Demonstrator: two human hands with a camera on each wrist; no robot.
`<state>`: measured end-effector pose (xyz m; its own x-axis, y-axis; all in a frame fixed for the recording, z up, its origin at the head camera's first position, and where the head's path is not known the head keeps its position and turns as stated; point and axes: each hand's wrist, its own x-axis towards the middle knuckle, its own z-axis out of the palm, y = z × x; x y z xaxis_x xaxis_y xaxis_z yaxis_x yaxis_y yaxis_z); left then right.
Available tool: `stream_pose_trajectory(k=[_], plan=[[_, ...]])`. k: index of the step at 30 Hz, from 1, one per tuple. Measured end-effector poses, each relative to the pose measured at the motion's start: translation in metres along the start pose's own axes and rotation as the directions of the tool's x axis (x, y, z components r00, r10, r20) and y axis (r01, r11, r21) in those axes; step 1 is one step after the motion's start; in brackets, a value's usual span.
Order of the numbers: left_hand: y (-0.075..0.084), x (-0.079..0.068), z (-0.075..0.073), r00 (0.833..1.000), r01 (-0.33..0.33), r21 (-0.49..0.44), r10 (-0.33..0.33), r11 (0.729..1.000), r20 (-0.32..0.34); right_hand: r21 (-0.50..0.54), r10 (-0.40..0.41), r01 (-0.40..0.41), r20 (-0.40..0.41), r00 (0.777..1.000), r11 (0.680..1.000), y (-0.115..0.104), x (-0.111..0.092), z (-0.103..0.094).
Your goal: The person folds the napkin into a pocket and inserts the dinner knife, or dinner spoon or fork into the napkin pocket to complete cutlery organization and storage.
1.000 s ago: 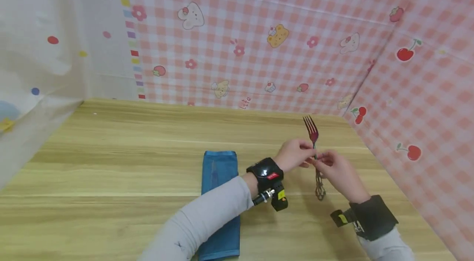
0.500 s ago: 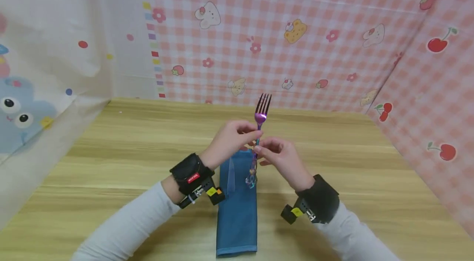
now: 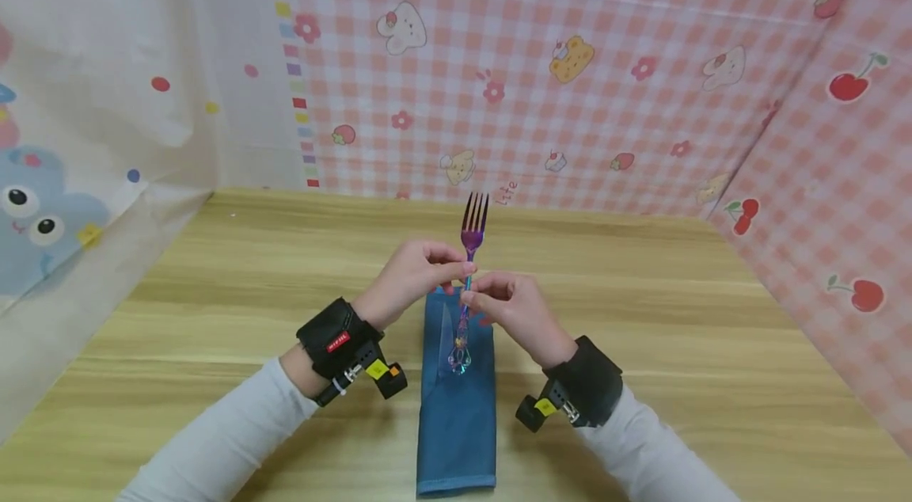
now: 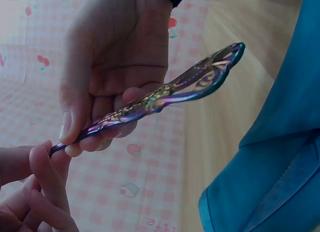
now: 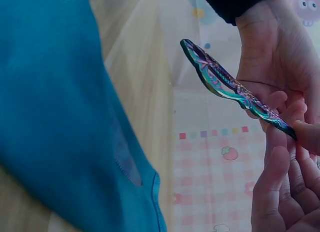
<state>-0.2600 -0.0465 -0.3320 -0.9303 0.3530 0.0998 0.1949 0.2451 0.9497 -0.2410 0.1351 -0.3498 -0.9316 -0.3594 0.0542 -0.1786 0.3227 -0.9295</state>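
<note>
An iridescent purple fork [image 3: 473,237] is held over the upper part of a long blue folded cloth [image 3: 457,431], tines pointing away. My left hand [image 3: 416,280] pinches its neck between thumb and fingers. Just below, my right hand [image 3: 523,316] pinches the same slim shaft. The ornate openwork handle [image 4: 195,84] juts free of both hands in the left wrist view. In the right wrist view the handle [image 5: 220,84] hangs beside the blue cloth [image 5: 55,106], apart from it. A narrow triangular slit [image 3: 446,336] shows in the cloth's upper left part.
The cloth lies on a wood-grain table [image 3: 641,296]. Behind it rises a pink checked curtain [image 3: 527,122], which also covers the right side. A white printed sheet [image 3: 93,27] hangs at the left. Each wrist wears a black band with a small camera.
Both hands have carried the fork leftward from the right side of the table to above the blue cloth. Both keep their pinch on it. The head view has shifted slightly.
</note>
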Motion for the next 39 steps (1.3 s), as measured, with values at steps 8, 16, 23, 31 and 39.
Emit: stream_pose_trajectory(k=[8,16,23,31,39], plan=[[-0.009,0.023,-0.004,0.999,-0.001,0.073,0.004,0.997,-0.042,-0.110,0.006,0.008,0.129,0.992,0.994,0.014,-0.006,-0.014],[-0.035,0.045,-0.015,0.987,0.127,0.108,-0.114,0.986,-0.116,-0.637,-0.098,0.379,0.430,0.897,0.672,0.025,-0.063,0.004],[-0.054,0.049,-0.003,0.984,0.152,0.186,-0.132,0.971,-0.117,-0.613,-0.121,0.570,0.616,0.778,0.547,0.023,-0.094,0.020],[-0.062,0.028,0.021,0.979,0.203,0.186,-0.200,0.961,-0.036,-0.610,-0.047,0.527,0.627,0.778,0.593,0.022,-0.099,0.021],[-0.058,0.006,0.031,0.939,0.332,0.177,-0.342,0.927,0.028,-0.641,-0.034,0.536,0.624,0.781,0.550,0.020,-0.100,0.022]])
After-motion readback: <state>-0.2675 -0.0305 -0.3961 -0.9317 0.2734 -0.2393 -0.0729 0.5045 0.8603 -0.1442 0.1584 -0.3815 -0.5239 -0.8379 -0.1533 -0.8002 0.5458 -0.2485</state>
